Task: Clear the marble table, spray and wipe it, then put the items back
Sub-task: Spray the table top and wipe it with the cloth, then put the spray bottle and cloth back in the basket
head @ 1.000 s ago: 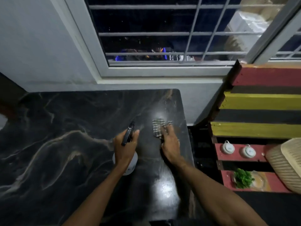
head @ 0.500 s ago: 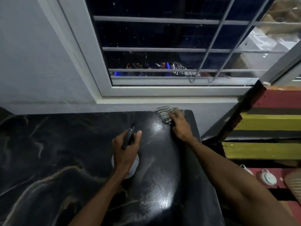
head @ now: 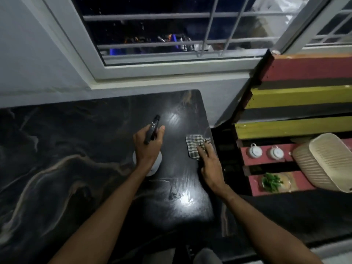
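The black marble table with pale veins fills the lower left, and its surface shines wet near the right edge. My left hand grips a spray bottle with a black trigger head and a white body, held upright over the table's middle. My right hand presses a checked cloth flat on the table close to the right edge. The fingers lie on the cloth's near part.
A wall and barred window stand behind the table. To the right is a red, yellow and black slatted shelf with two small white jars, a dish of greens and a cream woven basket.
My right hand has pulled the cloth back from the table's far right corner toward me along the right edge. The left hand keeps holding the spray bottle in much the same place.
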Demonstrator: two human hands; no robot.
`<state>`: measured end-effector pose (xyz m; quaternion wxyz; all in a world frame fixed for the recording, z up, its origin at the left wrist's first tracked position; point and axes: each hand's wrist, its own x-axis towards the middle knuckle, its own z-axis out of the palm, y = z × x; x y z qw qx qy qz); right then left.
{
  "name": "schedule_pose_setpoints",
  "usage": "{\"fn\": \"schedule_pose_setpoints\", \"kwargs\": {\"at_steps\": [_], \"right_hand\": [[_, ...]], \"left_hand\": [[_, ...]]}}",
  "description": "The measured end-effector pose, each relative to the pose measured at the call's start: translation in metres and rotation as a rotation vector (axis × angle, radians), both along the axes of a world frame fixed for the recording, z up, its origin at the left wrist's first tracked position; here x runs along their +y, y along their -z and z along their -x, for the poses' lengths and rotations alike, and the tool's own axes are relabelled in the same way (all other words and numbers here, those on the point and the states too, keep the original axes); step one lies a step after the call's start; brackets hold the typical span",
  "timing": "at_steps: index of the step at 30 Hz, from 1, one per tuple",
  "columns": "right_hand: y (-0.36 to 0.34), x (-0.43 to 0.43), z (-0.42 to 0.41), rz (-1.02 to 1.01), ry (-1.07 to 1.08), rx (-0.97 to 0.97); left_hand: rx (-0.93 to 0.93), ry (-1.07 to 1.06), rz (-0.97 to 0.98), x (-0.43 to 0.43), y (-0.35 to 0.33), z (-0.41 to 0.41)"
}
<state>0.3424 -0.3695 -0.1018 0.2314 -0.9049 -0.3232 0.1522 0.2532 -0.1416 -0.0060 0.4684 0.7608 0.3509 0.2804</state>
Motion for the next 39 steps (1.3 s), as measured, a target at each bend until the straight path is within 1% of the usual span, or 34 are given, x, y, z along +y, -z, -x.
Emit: {"fn": "schedule_pose_setpoints", "kwargs": {"at_steps": [1,4,5,7,9,13,16,18,21,25,27,30,33,35,39], "right_hand": [[-0.001,-0.015,0.017,-0.011,-0.01,0.024],[-0.011,-0.062,0.05,-0.101,-0.137,0.099],[-0.017,-0.08,0.047,-0.151,-0.109,0.13],[-0.025,-0.101,0.023,-0.241,0.066,0.185],[-0.037,-0.129,-0.016,-0.329,0.238,0.196],[-0.061,-0.188,-0.087,-0.42,0.341,0.179],[-0.072,-0.251,-0.133,-0.461,0.399,0.183],[-0.072,-0.298,-0.159,-0.447,0.46,0.188],[-0.065,-0.377,-0.202,-0.464,0.63,0.156],[-0.04,-0.474,-0.262,-0.521,0.904,0.1],[-0.013,-0.52,-0.297,-0.485,1.017,0.097],[0.022,-0.557,-0.33,-0.38,1.029,0.089],[0.075,-0.585,-0.367,-0.298,1.012,0.148],[0.101,-0.592,-0.383,-0.255,0.985,0.181],[0.144,-0.59,-0.401,-0.207,0.972,0.155]], "left_hand": [[0.003,0.009,0.003,-0.01,-0.002,0.001],[0.003,0.038,-0.03,-0.045,-0.007,-0.003],[0.006,0.053,-0.037,-0.064,-0.012,-0.01],[0.015,0.078,-0.039,-0.093,-0.017,-0.024],[-0.003,0.119,-0.045,-0.133,-0.026,-0.047],[-0.023,0.177,-0.045,-0.209,-0.046,-0.1],[-0.039,0.233,0.024,-0.275,-0.05,-0.153],[-0.036,0.299,0.054,-0.318,-0.046,-0.191],[-0.047,0.445,0.09,-0.39,-0.036,-0.254],[-0.098,0.584,0.111,-0.481,-0.014,-0.341],[-0.147,0.655,0.136,-0.532,0.008,-0.39],[-0.189,0.727,0.189,-0.578,0.038,-0.44],[-0.184,0.771,0.231,-0.619,0.087,-0.484],[-0.158,0.808,0.249,-0.635,0.125,-0.503],[-0.095,0.873,0.294,-0.649,0.199,-0.525]]}}
